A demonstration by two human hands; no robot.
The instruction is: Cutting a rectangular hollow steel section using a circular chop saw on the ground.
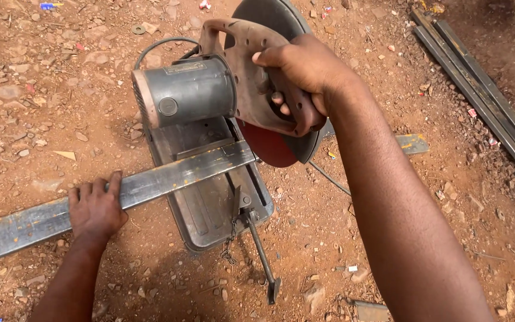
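R grip (296,77) on rusty saw handle (251,77)

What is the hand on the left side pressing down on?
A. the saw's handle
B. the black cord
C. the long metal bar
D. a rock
C: the left hand lies flat on the long metal bar that runs across the saw's base, while the right hand grips the saw's handle.
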